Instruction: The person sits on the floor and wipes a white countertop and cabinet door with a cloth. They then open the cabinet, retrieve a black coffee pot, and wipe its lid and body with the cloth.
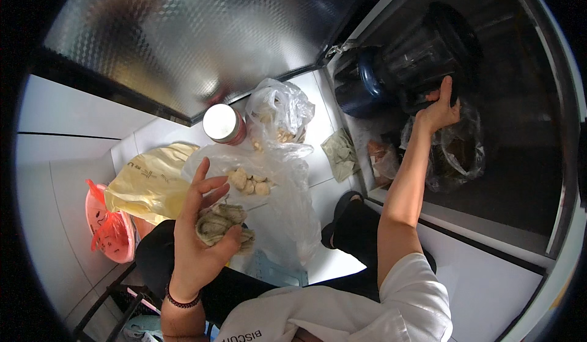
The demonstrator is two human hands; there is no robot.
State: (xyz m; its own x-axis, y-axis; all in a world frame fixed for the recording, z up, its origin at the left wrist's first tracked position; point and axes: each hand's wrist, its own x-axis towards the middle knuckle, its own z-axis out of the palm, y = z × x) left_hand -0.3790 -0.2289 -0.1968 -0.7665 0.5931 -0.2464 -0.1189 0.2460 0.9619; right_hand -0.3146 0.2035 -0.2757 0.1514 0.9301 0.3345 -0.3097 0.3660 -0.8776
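A crumpled greenish rag (221, 225) rests in the palm of my left hand (197, 252), pinned by the thumb while the fingers stretch out. Inside the dark cabinet, my right hand (438, 112) grips the handle of a dark, transparent blender jug (412, 57). The jug lies tilted, with its wide end to the upper right and a blue ring (368, 72) near the base. Just below my right hand sits a clear plastic bag (463, 154) with dark contents I cannot make out. My right fingertips are partly hidden behind the handle.
The cabinet door (206, 34) stands wide. On the tiled floor are a lidded canister (222, 124), a knotted plastic bag (279, 108), a clear bag with pale lumps (250, 181), a yellow bag (151, 177), a pink bin (110, 232) and a folded cloth (340, 154).
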